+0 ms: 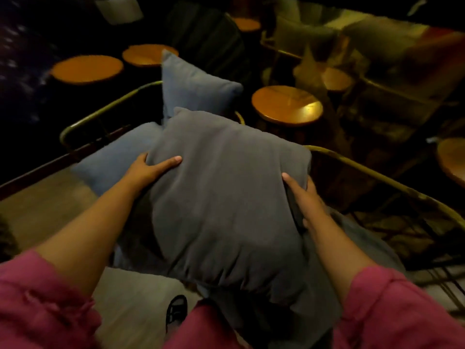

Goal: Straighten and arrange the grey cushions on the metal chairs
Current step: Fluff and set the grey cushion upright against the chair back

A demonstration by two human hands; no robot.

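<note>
A large grey cushion [226, 197] fills the middle of the view, held between both hands above a metal chair [105, 107]. My left hand [151, 168] grips its left edge, thumb on top. My right hand [305, 200] clasps its right edge with fingers spread along the side. Behind it a second grey cushion [196, 89] stands upright against the chair back. A third cushion [115, 157] lies flat on the seat to the left, partly hidden by the held one. More grey fabric [357, 238] shows under my right forearm.
Round wooden stools stand around: two at the back left [88, 69], one at centre right [286, 105], one at the right edge [453, 159]. A brass chair frame [377, 177] runs along the right. More chairs with cushions [304, 34] stand blurred at the back right. My foot [176, 311] is on the pale floor.
</note>
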